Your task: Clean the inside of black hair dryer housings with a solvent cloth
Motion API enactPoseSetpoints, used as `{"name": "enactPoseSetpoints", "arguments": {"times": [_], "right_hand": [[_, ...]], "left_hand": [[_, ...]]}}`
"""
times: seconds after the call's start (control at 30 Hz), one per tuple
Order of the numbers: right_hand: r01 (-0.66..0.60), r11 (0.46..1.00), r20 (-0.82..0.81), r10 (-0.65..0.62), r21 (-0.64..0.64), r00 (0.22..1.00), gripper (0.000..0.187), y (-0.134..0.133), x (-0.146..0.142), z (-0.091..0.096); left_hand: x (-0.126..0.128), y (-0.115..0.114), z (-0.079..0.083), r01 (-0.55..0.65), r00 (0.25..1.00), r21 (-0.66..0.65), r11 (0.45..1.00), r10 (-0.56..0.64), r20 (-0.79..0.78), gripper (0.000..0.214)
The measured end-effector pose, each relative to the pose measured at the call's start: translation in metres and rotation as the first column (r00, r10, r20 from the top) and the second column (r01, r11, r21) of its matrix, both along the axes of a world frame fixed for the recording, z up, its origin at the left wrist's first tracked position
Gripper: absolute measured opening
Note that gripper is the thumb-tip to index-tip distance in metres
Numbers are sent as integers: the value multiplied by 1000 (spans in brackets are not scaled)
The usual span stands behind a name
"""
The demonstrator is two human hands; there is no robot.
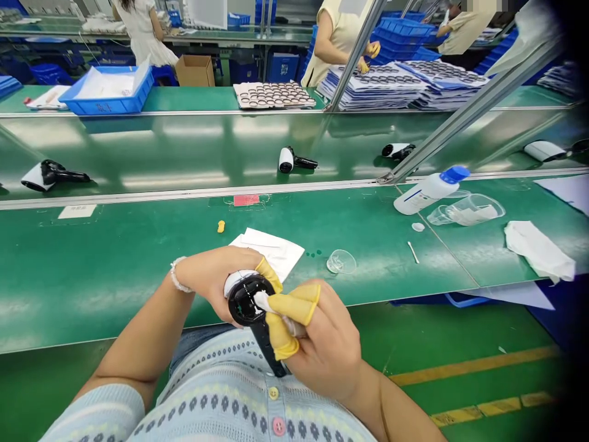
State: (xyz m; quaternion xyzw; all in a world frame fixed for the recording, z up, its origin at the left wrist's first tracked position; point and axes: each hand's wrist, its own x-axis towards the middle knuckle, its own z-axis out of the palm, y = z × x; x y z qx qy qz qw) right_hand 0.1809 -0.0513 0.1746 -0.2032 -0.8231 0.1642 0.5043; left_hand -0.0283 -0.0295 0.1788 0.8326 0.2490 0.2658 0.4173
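Note:
My left hand is wrapped round the white body of a black-and-white hair dryer, whose round black end faces up towards me and whose handle points down. Yellow finger cots cover the fingertips of my right hand. It pinches a white cloth, pressed against the black end of the dryer. White paper sheets lie on the bench just beyond my left hand. A small clear cup stands to the right of them, beside a few wet drops.
A white bottle with a blue cap, a clear plastic cup lying on its side, a cotton swab and a crumpled white cloth lie at right. Several hair dryers, one at centre, rest on the belt beyond. Co-workers stand behind.

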Motion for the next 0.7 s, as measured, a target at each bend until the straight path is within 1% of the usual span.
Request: {"name": "enactPoseSetpoints", "arguments": {"times": [0.1, 0.17, 0.33, 0.47, 0.57, 0.7], "right_hand": [[48, 995, 32, -51, 89, 998, 18, -4, -8, -2], [74, 990, 48, -80, 117, 996, 13, -4, -11, -3], [103, 987, 90, -114, 121, 989, 14, -4, -14, 0], [115, 986, 105, -128, 125, 986, 15, -1, -15, 1], [173, 975, 91, -187, 140, 978, 13, 4, -15, 1], [274, 954, 69, -284, 119, 956, 13, 10, -16, 1]], "left_hand": [[3, -1, 0, -41, 999, 21, 999, 41, -2, 43], [5, -1, 1, -64, 998, 37, 997, 64, -11, 43], [8, -3, 1, -101, 993, 63, 993, 105, -58, 43], [10, -4, 0, -166, 984, 91, 982, 170, -44, 43], [13, -8, -1, -246, 966, 126, 961, 253, -44, 43], [16, -12, -6, -380, 918, 178, 908, 394, -46, 46]]}}
